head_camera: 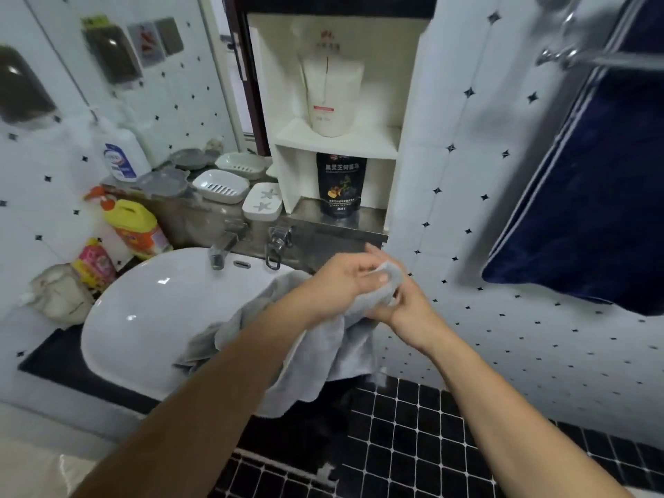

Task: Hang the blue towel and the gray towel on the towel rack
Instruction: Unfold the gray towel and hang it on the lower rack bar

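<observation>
The gray towel (316,350) hangs bunched below my two hands, trailing left over the rim of the white sink (143,318). My left hand (341,278) grips its upper edge from the left. My right hand (402,300) pinches the same edge from the right, fingers closed on the cloth. The blue towel (582,195), dark navy with white stripes, hangs over the chrome towel rack (589,59) on the tiled wall at the upper right. Both hands are well below and left of the rack.
A faucet (222,246) stands behind the sink. Soap dishes (221,185) and bottles (136,228) crowd the ledge at left. A white shelf niche (337,138) holds two refill pouches. Black floor tiles (413,443) lie below.
</observation>
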{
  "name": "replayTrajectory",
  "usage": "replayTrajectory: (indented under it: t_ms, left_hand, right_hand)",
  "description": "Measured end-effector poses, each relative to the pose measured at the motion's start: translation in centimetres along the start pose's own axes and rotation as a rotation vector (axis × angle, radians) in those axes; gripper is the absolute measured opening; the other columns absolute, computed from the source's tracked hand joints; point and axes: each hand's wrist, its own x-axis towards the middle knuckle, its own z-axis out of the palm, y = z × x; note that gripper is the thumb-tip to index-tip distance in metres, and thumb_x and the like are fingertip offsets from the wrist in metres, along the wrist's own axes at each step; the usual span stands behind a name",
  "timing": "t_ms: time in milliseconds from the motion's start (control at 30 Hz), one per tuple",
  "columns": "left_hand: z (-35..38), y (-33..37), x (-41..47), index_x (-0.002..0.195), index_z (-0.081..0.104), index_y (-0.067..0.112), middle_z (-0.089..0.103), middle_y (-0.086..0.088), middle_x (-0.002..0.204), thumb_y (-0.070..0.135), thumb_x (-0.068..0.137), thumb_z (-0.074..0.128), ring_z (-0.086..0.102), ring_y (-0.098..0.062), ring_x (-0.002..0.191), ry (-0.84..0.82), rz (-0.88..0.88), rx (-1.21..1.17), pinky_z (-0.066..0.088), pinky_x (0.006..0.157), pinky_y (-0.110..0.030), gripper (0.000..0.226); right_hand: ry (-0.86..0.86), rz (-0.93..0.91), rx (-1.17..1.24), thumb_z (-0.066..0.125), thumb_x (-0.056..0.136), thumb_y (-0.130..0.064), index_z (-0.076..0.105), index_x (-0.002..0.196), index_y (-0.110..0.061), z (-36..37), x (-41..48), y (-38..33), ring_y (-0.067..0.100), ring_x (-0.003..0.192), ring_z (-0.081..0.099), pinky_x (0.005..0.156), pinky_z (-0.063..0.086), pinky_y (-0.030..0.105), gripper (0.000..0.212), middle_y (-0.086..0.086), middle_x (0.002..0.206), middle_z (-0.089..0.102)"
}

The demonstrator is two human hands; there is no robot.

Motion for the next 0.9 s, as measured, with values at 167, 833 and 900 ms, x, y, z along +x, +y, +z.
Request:
replayTrajectory:
  t_ms: [167,833,900]
  left_hand:
    - [1.2,7.1,0.1,0.1,0.07,0.014,0.072,-0.007,0.094,0.023,0.074,0.082,0.063,-0.009,0.082,-0.139,0.091,0.386,0.049,0.076,-0.027,0.03]
    - [16.3,15.0,11.5,0.08,0.062,0.021,0.059,0.004,0.072,0.02,0.091,0.063,0.051,-0.012,0.065,0.513,0.075,0.258,0.04,0.057,-0.025,0.011]
    - [18.0,16.5,12.6,0.074,0.06,0.022,0.057,0.006,0.066,0.024,0.09,0.063,0.05,-0.01,0.058,0.488,0.106,0.23,0.037,0.052,-0.024,0.017]
  right_hand:
    - [0.168,-0.091,-0.007,0.059,0.082,0.013,0.074,0.091,-0.004,-5.1,-2.3,-4.1,0.008,0.077,0.065,0.067,0.051,0.021,0.024,0.001,0.082,0.074]
    - [0.692,-0.056,-0.129,0.059,0.08,-0.028,0.073,0.078,-0.027,-35.8,-17.1,-6.5,0.013,0.067,0.071,0.058,0.06,0.028,0.014,-0.005,0.075,0.076]
    - [0.683,-0.056,-0.17,0.059,0.083,-0.022,0.073,0.072,-0.032,-36.5,-17.9,-5.7,0.007,0.062,0.068,0.053,0.055,0.021,0.02,-0.011,0.07,0.074]
